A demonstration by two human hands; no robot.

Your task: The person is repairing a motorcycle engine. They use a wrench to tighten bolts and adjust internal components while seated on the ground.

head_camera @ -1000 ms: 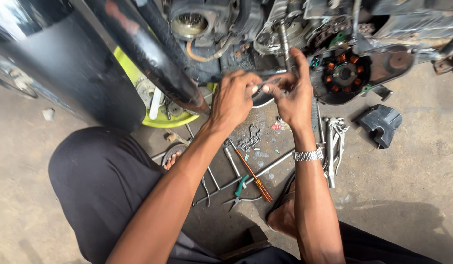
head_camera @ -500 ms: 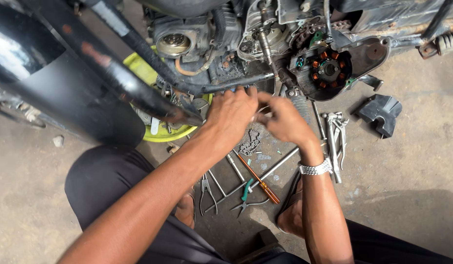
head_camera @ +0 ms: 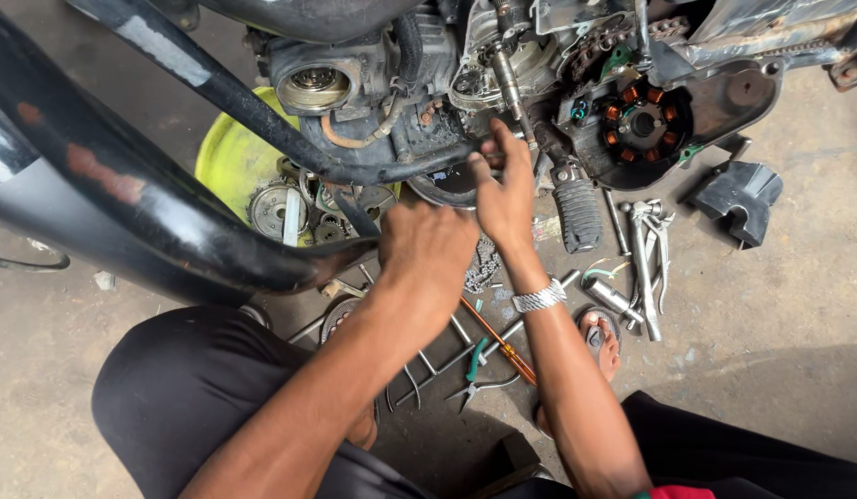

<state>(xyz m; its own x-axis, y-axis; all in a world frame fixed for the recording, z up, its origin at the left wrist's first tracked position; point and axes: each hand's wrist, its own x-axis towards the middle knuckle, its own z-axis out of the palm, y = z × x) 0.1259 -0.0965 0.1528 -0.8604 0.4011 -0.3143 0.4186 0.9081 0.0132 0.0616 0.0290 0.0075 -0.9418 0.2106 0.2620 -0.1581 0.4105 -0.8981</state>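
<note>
A yellow-green basin (head_camera: 227, 148) sits on the floor at far left, beneath the motorcycle engine (head_camera: 419, 65). It holds round metal engine parts (head_camera: 294, 208), gears and plates, packed close together; the black frame tube (head_camera: 170, 231) hides its near edge.

The surface is a bare, stained concrete floor (head_camera: 770, 323). Lying on it between the person's knees are a long socket wrench (head_camera: 465, 356), green-handled pliers (head_camera: 479, 365) and an orange-handled screwdriver (head_camera: 502, 346). Further right lie a cluster of spanners (head_camera: 645, 254), and a black plastic cover (head_camera: 738, 194) well apart at far right. A ribbed footpeg (head_camera: 579, 214) hangs down just right of the hands. The open engine side shows a stator with copper coils (head_camera: 643, 120).

The left hand (head_camera: 428, 249) is seen from the back, knuckles up, fingers curled under; what they close on cannot be told. The right hand (head_camera: 504, 189), with a metal wristwatch (head_camera: 537, 298), reaches far up to the engine underside, fingers pressed together and touching a dark round part (head_camera: 451, 185) beside the frame tube.

Against the earlier frame, the hands have separated: the left has dropped nearer the person, the right has stayed up at the engine. The view has shifted, showing more of the basin.
</note>
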